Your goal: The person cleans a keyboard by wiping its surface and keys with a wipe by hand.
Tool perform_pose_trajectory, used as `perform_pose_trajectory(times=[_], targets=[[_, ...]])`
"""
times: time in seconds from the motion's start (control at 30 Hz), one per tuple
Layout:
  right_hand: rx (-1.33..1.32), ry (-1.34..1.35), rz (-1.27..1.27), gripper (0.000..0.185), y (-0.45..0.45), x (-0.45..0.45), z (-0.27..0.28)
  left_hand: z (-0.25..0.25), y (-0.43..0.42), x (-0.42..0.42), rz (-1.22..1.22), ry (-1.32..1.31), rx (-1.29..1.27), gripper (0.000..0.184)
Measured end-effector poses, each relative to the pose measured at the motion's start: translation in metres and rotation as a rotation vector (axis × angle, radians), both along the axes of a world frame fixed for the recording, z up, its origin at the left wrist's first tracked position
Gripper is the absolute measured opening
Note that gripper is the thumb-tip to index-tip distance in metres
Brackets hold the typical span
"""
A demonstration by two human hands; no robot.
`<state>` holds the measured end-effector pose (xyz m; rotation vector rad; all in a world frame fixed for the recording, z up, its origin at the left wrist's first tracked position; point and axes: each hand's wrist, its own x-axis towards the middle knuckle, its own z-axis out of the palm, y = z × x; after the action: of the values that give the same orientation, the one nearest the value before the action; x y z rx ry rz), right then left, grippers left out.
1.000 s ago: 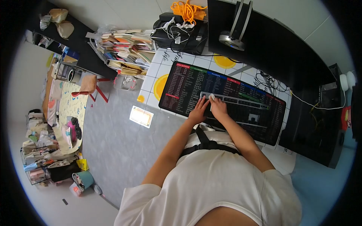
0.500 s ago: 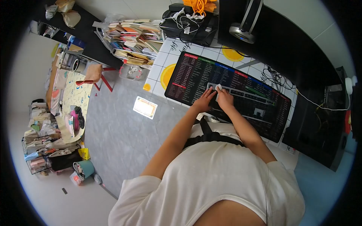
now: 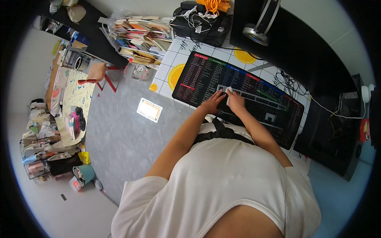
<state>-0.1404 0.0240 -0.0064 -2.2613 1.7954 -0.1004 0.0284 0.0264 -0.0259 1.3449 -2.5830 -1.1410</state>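
Observation:
A keyboard with dark keys and a pale edge lies at a slant on the black desk mat, which is printed with columns of small text. Over the keyboard's left end rests my left hand, its fingers stretched out and apart. Close beside it, my right hand pinches a white wad, a tissue or cloth, against the keyboard's left part. The hands partly cover the keys there.
Behind the mat stands a large black monitor with headphones hung on it. Loose cables lie under it. A black bag sits at the desk's back corner, beside a rack of books. A red-legged stool stands left.
The view has shifted slightly. Both hands remain at the keyboard's left end, and the white wad has moved only a little along it.

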Motion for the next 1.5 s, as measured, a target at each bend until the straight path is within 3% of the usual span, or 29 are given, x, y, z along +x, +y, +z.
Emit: perform_pose_trajectory(times=[0.2, 0.47, 0.53, 0.57, 1.3, 1.43, 1.5], targets=[[-0.033, 0.135, 0.049, 0.041, -0.004, 0.001, -0.001, -0.009, 0.001, -0.002, -0.028, -0.001, -0.029, 0.093], [-0.073, 0.070, 0.057, 0.041, -0.004, 0.003, -0.006, -0.009, 0.013, -0.008, 0.089, 0.115, -0.123, 0.086], [0.117, 0.097, 0.018, 0.045, -0.011, 0.004, -0.006, 0.002, 0.016, -0.016, 0.173, 0.085, -0.177, 0.085], [0.012, 0.103, 0.049, 0.041, -0.006, 0.002, -0.007, 0.011, 0.020, -0.019, 0.187, 0.046, -0.154, 0.085], [0.013, 0.080, 0.163, 0.045, -0.006, -0.012, 0.004, 0.031, 0.019, -0.038, 0.296, -0.131, 0.005, 0.097], [0.091, -0.011, -0.121, 0.049, -0.020, -0.018, 0.015, 0.025, 0.020, -0.033, 0.288, -0.115, -0.037, 0.096], [0.015, -0.098, -0.090, 0.043, -0.014, -0.029, 0.022, 0.027, 0.019, -0.033, 0.290, -0.124, -0.041, 0.096]])
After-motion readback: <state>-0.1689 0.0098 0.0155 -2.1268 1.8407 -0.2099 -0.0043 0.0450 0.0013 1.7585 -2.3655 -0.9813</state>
